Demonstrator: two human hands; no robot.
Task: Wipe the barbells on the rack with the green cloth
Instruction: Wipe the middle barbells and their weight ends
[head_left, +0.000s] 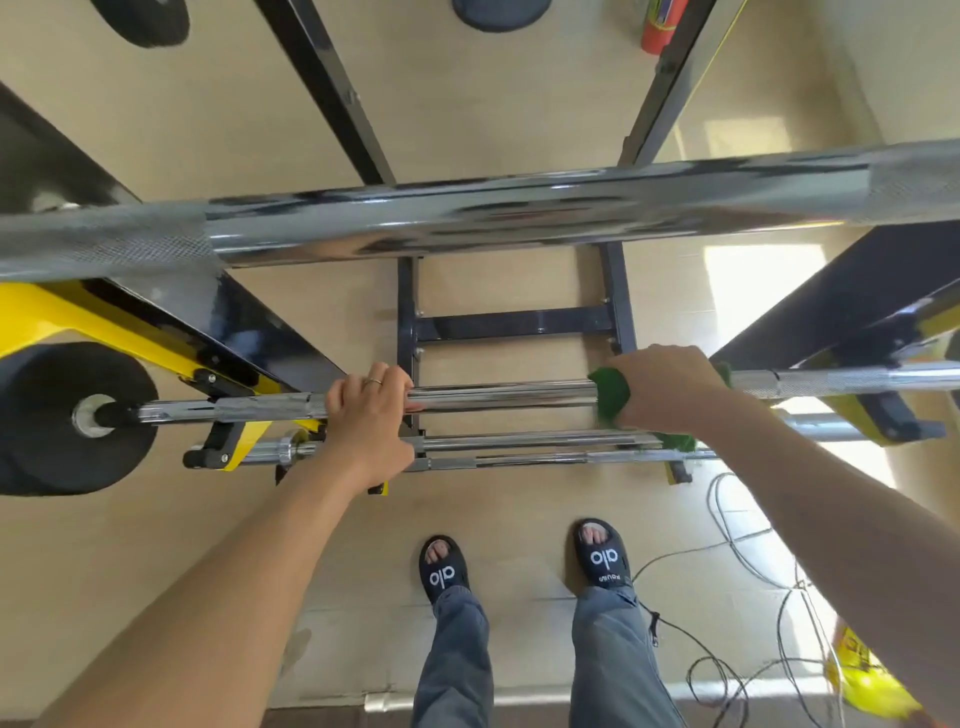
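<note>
I look straight down a black and yellow rack (524, 327) that carries several chrome barbells. The top barbell (467, 218) fills the view, close to the camera. My left hand (366, 415) grips the middle barbell (498, 395) left of its centre. My right hand (660, 387) presses the green cloth (610, 395) around the same bar further right, with cloth ends showing on both sides of the fist. Two thinner bars (524, 449) lie lower down, partly hidden by my hands.
A black weight plate (62, 415) sits on the left end of the middle bar. Loose cables (737, 561) trail over the beige floor at the right, near a yellow object (867, 675). My feet in black slides (524, 564) stand just behind the rack. A red can (660, 26) stands far back.
</note>
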